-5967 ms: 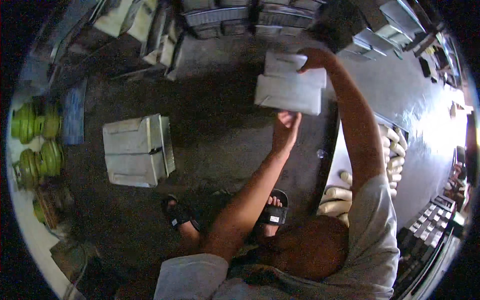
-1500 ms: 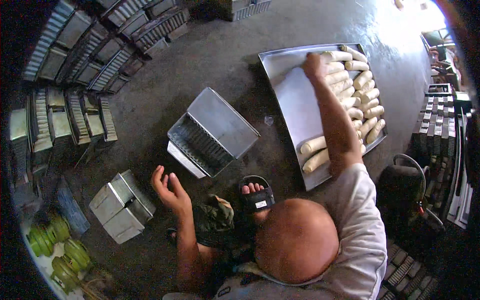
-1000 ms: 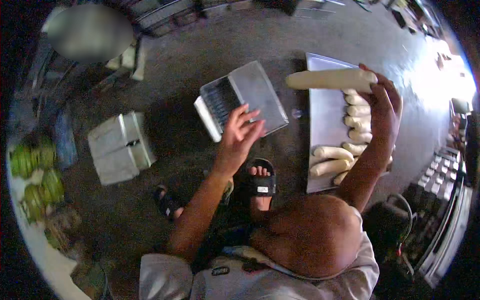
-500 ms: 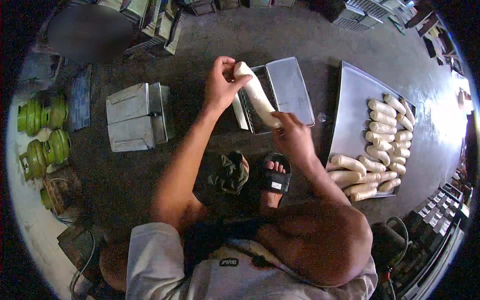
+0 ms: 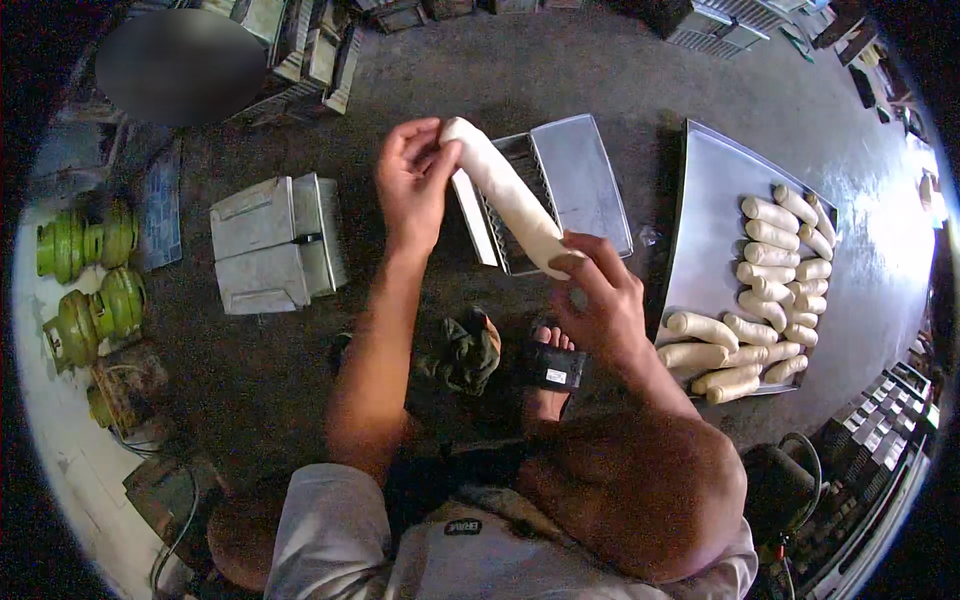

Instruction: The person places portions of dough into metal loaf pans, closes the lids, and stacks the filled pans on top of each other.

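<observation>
Presently, the pale dough roll (image 5: 508, 195) hangs between your hands, over the uncovered part of the metal tin (image 5: 473, 225) as seen from above, its long axis slanting far-left to near-right. Your left grip (image 5: 412, 190) curls round the far end; your right grip (image 5: 608, 295) holds the near end. The tin rests on dark floor (image 5: 440, 90); rightward lies a tray (image 5: 695, 200) of more rolls (image 5: 770, 255); green cylinders (image 5: 90, 240) sit well left.

A dark grey floor (image 5: 540, 75) spreads across the dim room, turning glossy on the right, where white light (image 5: 925, 190) glares (so hard that its source is washed out). At left, green gas cylinders (image 5: 120, 305) stand by a pale wall (image 5: 90, 490), near a blue patterned panel (image 5: 162, 210); stacked metal tins (image 5: 322, 60) stand along the far side.
</observation>
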### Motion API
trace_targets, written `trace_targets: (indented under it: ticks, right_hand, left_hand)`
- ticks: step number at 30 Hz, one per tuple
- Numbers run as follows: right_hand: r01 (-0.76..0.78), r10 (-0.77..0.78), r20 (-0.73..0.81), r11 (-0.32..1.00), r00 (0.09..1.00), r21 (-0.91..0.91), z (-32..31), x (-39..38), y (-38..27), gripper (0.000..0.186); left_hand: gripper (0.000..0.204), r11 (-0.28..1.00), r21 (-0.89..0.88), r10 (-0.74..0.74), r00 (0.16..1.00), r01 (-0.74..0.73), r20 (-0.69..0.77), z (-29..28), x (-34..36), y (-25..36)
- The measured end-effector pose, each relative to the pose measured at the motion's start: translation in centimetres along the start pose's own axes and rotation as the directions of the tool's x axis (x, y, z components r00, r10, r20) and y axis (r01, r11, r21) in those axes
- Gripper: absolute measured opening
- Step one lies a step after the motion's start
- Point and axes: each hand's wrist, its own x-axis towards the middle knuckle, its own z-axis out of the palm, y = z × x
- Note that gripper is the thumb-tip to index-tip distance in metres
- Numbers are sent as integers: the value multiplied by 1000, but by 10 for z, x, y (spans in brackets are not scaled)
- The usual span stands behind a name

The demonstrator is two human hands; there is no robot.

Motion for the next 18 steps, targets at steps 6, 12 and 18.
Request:
trace_targets:
  ticks: [6, 12, 18]
  right_hand:
    - [325, -324, -77, 946, 943, 2, -1, 1, -1, 30]
    - [-23, 53, -107, 965, 993, 260, 3, -2, 1, 37]
    - [-174, 169, 60, 980, 984, 99, 36, -1, 24, 36]
  left_hand:
    - [30, 939, -334, -78, 996, 85, 34, -8, 2, 9]
    - [31, 1000, 5, 19, 996, -20, 82, 0, 15, -1]
    - [29, 829, 456, 183, 928, -323, 325, 11, 29, -26]
